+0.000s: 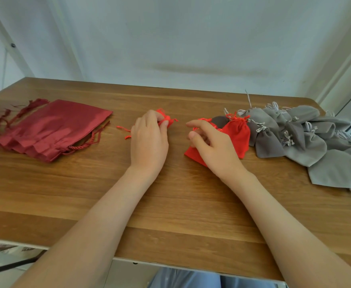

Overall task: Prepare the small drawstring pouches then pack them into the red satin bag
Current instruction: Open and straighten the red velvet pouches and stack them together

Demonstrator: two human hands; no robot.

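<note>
My left hand (149,140) grips a small bright red drawstring pouch (166,119) at the table's middle; its thin red cords trail out to the left. My right hand (209,146) lies with curled fingers over another small red pouch (193,153), its fingertips near that pouch's cord. A third red pouch (238,132) lies just right of that hand. The dark red satin bags (52,129) lie flat in a stack at the left, with twisted cords at their mouths.
A heap of several grey drawstring pouches (307,140) covers the table's right side up to its edge. The wooden table (170,204) meets a white wall at the back. A window frame stands at the far right.
</note>
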